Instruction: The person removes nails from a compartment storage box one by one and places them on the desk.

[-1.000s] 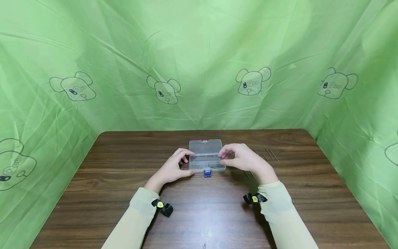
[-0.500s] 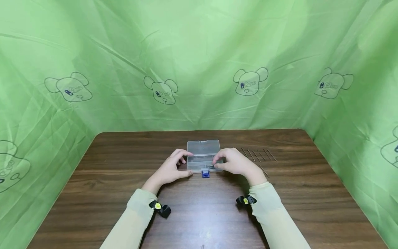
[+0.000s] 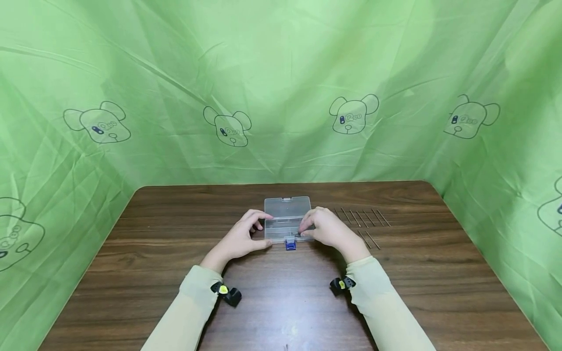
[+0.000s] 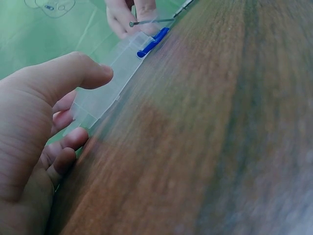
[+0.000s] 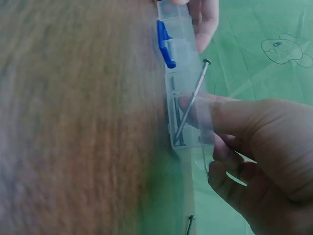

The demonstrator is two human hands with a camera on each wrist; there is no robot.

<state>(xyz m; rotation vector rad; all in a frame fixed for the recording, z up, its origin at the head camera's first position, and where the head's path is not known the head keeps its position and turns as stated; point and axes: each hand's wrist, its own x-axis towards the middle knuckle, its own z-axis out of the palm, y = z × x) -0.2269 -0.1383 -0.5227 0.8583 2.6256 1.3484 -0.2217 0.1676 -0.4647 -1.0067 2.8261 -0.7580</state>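
Observation:
A clear plastic compartment box (image 3: 281,223) with a blue latch (image 3: 291,244) lies with its lid raised back. My left hand (image 3: 246,236) steadies its left side, fingers and thumb spread around the edge; in the left wrist view the thumb lies over the front wall. My right hand (image 3: 331,229) reaches into the box's right end. There, in the right wrist view, a nail (image 5: 198,88) stands tilted, its head above the rim and its point down in the compartment, with my thumb (image 5: 220,115) against it. Another nail (image 5: 176,107) lies inside that compartment.
Several nails (image 3: 369,218) lie in a row right of the box, with two more nails (image 3: 369,240) nearer the front. Green cloth walls (image 3: 281,146) surround the brown wooden table (image 3: 175,219) at the back and sides.
My right hand has moved left and slightly down into the box's right end, uncovering more of the nails on the table. My left hand stays at the box.

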